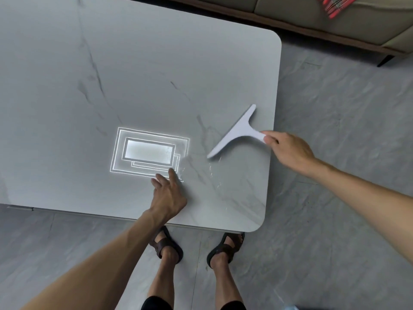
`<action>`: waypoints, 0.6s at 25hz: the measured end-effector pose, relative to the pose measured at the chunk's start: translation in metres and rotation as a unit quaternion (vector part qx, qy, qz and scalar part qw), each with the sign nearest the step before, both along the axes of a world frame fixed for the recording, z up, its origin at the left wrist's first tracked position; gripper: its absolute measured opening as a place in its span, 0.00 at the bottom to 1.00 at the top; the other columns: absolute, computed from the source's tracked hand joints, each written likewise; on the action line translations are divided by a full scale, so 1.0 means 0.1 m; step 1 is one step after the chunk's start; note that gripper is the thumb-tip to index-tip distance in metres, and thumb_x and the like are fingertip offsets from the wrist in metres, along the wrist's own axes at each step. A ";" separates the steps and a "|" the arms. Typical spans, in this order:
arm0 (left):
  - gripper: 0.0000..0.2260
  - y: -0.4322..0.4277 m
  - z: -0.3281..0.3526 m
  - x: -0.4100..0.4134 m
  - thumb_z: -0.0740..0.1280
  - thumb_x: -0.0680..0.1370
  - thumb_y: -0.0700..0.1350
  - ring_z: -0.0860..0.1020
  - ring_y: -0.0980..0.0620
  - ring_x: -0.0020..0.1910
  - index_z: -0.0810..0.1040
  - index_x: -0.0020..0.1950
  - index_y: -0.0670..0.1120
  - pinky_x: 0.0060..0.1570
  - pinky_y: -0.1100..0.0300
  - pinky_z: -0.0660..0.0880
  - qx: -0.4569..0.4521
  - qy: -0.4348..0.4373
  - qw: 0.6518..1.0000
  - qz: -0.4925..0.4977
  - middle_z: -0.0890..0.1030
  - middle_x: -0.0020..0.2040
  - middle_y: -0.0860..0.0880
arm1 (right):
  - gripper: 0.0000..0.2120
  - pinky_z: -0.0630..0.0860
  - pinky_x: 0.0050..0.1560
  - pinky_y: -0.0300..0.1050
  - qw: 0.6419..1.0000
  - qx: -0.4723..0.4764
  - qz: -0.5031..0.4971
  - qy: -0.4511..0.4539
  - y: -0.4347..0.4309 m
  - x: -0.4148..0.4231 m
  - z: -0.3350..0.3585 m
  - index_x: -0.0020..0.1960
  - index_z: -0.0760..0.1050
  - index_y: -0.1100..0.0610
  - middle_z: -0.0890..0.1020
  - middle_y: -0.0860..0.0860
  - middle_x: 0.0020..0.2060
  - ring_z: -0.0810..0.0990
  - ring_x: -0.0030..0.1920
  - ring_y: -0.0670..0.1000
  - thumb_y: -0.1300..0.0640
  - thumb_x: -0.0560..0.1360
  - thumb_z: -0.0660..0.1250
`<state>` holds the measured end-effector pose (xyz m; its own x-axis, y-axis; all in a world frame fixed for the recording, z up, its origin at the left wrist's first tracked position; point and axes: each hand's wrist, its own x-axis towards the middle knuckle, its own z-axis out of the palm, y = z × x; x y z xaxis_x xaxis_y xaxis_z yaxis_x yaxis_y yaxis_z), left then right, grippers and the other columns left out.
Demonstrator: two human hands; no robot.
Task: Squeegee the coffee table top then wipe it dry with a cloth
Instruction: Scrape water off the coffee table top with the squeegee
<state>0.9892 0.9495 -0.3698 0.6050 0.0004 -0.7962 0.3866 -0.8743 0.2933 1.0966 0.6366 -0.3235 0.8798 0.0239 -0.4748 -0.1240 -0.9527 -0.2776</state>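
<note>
Squeegee (237,133) resting on coffee table (89,86), close to table's right edge, blade facing table centre. Handle tip pinched by right hand (290,151). Left hand (168,193) pressed on table top near front edge, fingers spread, holding nothing. Water droplets (214,175) on table between both.

Home living rm. Low marble-look coffee table (89,63) on grey tiled floor (335,113). Beige sofa (290,10) w/ dark wood base just beyond table's far right corner, striped cloth (335,5) on it. Ceiling light reflection (149,152) on tabletop nr front edge. Sandals (166,245) on feet at table's front edge.
</note>
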 end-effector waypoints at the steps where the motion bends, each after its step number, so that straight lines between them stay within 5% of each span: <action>1: 0.37 -0.01 0.01 0.02 0.59 0.74 0.37 0.44 0.24 0.74 0.41 0.78 0.38 0.73 0.40 0.56 0.002 0.008 1.000 -0.006 0.45 0.73 0.23 | 0.17 0.69 0.39 0.48 0.999 0.020 -0.034 0.003 0.02 0.09 0.03 0.63 0.75 0.46 0.81 0.52 0.43 0.76 0.41 0.57 0.47 0.81 0.52; 5: 0.38 -0.04 0.04 0.08 0.59 0.74 0.37 0.42 0.22 0.73 0.38 0.77 0.37 0.74 0.39 0.51 0.005 0.019 1.000 -0.010 0.43 0.73 0.22 | 0.18 0.71 0.40 0.45 0.974 0.098 -0.203 -0.008 0.26 0.59 -0.01 0.67 0.69 0.52 0.75 0.54 0.45 0.75 0.41 0.56 0.52 0.81 0.50; 7: 0.39 -0.04 0.04 0.09 0.59 0.74 0.37 0.42 0.22 0.73 0.38 0.77 0.37 0.74 0.39 0.51 0.007 0.023 1.000 -0.015 0.43 0.73 0.22 | 0.13 0.70 0.34 0.44 0.955 0.119 -0.272 0.000 0.42 0.67 -0.07 0.59 0.69 0.52 0.75 0.57 0.43 0.74 0.33 0.56 0.54 0.80 0.50; 9: 0.39 -0.02 0.02 0.09 0.59 0.74 0.38 0.41 0.23 0.73 0.37 0.77 0.37 0.75 0.39 0.51 0.011 0.030 0.999 -0.024 0.42 0.73 0.22 | 0.10 0.72 0.31 0.45 0.952 0.109 -0.287 0.018 0.57 0.54 -0.10 0.56 0.67 0.55 0.78 0.63 0.42 0.77 0.31 0.58 0.56 0.80 0.49; 12: 0.39 -0.02 0.02 0.07 0.60 0.74 0.38 0.43 0.23 0.73 0.39 0.77 0.36 0.74 0.39 0.52 0.017 0.026 0.999 -0.040 0.44 0.73 0.23 | 0.16 0.76 0.35 0.48 0.961 0.090 -0.258 0.045 0.69 0.03 -0.09 0.66 0.65 0.53 0.81 0.65 0.44 0.81 0.37 0.62 0.56 0.80 0.49; 15: 0.33 0.07 0.03 0.05 0.61 0.73 0.36 0.63 0.27 0.69 0.50 0.76 0.36 0.66 0.42 0.68 -0.003 -0.034 0.999 -0.002 0.62 0.69 0.28 | 0.21 0.77 0.38 0.45 0.958 0.102 -0.259 0.070 0.73 -0.47 0.03 0.72 0.63 0.44 0.82 0.58 0.49 0.81 0.40 0.59 0.51 0.80 0.47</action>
<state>0.9940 0.9569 -0.3668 0.6577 -0.0071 -0.7532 0.3618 -0.8741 0.3242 1.0495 0.7096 -0.3206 0.7266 -0.2945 -0.6208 -0.6155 -0.6805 -0.3976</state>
